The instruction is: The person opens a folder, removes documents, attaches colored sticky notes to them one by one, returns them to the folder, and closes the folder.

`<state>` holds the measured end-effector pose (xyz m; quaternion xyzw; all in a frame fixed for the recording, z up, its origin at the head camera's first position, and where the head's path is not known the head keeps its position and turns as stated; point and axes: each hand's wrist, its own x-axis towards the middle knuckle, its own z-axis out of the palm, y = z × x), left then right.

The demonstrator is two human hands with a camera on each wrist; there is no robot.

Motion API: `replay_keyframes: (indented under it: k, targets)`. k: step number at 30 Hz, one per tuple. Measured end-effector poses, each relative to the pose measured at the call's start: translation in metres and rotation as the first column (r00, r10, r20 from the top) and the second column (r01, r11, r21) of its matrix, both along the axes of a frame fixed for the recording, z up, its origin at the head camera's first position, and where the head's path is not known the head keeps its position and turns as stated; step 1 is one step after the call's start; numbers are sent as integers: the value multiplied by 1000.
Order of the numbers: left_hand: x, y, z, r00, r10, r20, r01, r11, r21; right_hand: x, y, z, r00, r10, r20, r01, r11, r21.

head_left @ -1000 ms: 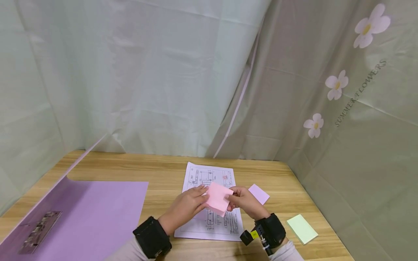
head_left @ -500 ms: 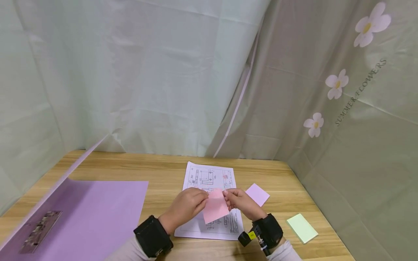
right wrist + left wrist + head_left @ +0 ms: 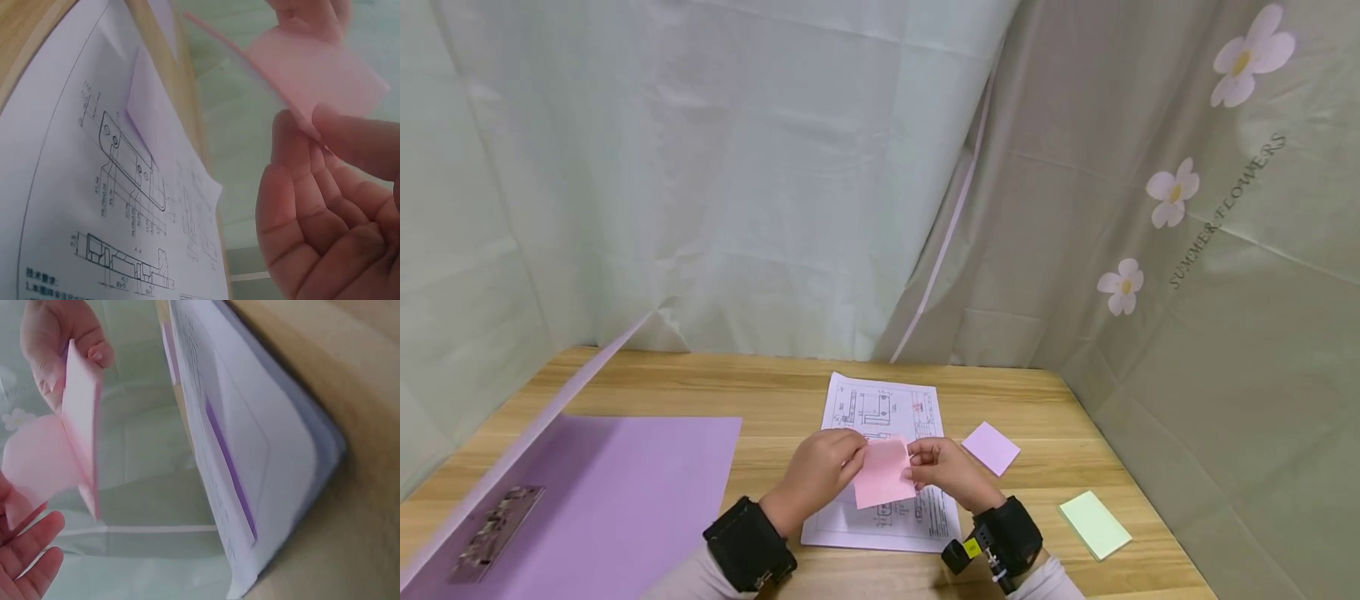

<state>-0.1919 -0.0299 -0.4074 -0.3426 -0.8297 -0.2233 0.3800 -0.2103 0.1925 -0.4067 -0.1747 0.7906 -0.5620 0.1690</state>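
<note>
Over the paper stack, my right hand (image 3: 953, 473) grips a pink sticky note pad (image 3: 81, 412) by one edge, thumb on one face and fingers behind. My left hand (image 3: 822, 468) pinches the pink top sheet (image 3: 40, 456), which curls away from the pad in the left wrist view but still joins it along one side. Below both hands lie stacked sheets with technical drawings (image 3: 842, 523). A purple sticky note (image 3: 147, 103) rests on the top drawing, seen in the wrist views and mostly hidden in the head view.
A purple sticky pad (image 3: 992, 449) and a light green pad (image 3: 1095, 525) lie on the wooden table at right. At left an opened purple clipboard folder (image 3: 647, 483) has a metal clip (image 3: 497, 533). Curtains (image 3: 790, 183) enclose the back and sides.
The pink pad has tilted and shifted slightly left and down with both hands. My left fingers have gone from touching its edge to pinching the top sheet, which now lifts.
</note>
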Motion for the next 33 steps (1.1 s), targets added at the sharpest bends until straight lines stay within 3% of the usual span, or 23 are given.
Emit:
replay_keyframes:
  k: [8,15,24,33]
  targets:
    - [-4,-6,-4,998,68,-3,-67,997,36,0,2,-7,996,-57,-68,61,997,45]
    - [-6,-12,-4,994,107,14,-107,993,54,1,4,-10,993,-85,-78,89,995,40]
    - [-8,-18,-1,987,161,19,-162,985,64,11,9,5,995,-70,-76,74,996,49]
    - [-9,-22,0,985,166,48,-170,981,90,2,22,-10,988,-129,-86,138,985,105]
